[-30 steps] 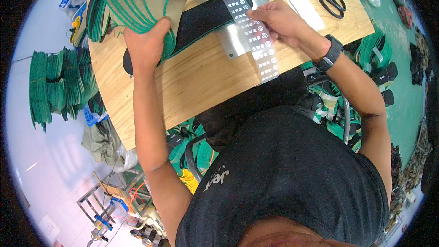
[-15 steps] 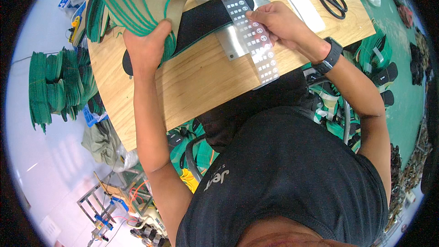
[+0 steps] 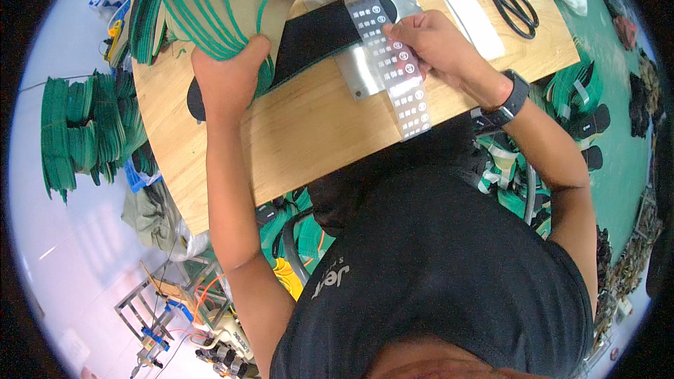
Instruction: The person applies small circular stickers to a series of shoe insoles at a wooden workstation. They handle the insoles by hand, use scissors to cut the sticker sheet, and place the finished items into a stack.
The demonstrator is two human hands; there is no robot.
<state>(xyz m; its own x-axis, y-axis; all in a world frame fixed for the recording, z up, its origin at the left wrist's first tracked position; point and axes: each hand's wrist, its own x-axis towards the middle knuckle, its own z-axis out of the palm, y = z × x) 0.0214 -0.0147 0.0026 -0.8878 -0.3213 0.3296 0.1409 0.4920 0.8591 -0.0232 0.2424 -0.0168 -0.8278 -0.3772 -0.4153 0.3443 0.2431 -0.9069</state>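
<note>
The left arm (image 3: 228, 189) is stretched straight forward from the lower edge, and the left hand (image 3: 230, 78) is closed in a grip, knuckles up and fingers curled out of sight. The right arm (image 3: 562, 161) is bent at the elbow and angled inward (a dark band is worn at the wrist). The right hand (image 3: 432, 42) is held palm down, fingertips pinched together.

Wooden table (image 3: 309, 133), green floor (image 3: 625, 147), possibly white wall (image 3: 77, 238)

Matt black cloth piece (image 3: 316, 35) lies on a glossy metal plate (image 3: 365, 74) and smooth wooden table (image 3: 316, 133).
</note>
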